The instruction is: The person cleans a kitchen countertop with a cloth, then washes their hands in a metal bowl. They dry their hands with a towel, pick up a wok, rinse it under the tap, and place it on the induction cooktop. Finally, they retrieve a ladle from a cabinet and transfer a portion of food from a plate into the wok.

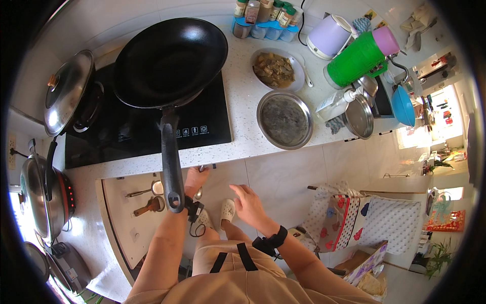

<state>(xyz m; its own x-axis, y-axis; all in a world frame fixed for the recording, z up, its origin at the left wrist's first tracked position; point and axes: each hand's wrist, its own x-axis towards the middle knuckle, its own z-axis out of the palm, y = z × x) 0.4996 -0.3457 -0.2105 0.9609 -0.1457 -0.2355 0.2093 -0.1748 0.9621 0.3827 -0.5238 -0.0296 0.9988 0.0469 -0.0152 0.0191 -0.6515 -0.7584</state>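
Observation:
My left hand (196,178) reaches below the counter edge, behind the wok handle, with its fingers curled on a small metal handle (201,168); what it belongs to is hidden. A metal spoon bowl (198,193) shows just below that hand. My right hand (248,206) hangs over the floor, fingers apart, holding nothing. Above my hands a black wok (171,62) rests on a black glass cooktop (205,133), its interior without food. Its handle (172,163) juts past the counter edge towards me.
A plate of cooked food (273,70) and a steel basin (285,119) stand right of the cooktop. Farther right are a green thermos (357,59) and a pump bottle (336,104). Lidded pans (70,93) crowd the left. Ladles (156,187) hang on a cabinet panel (131,231).

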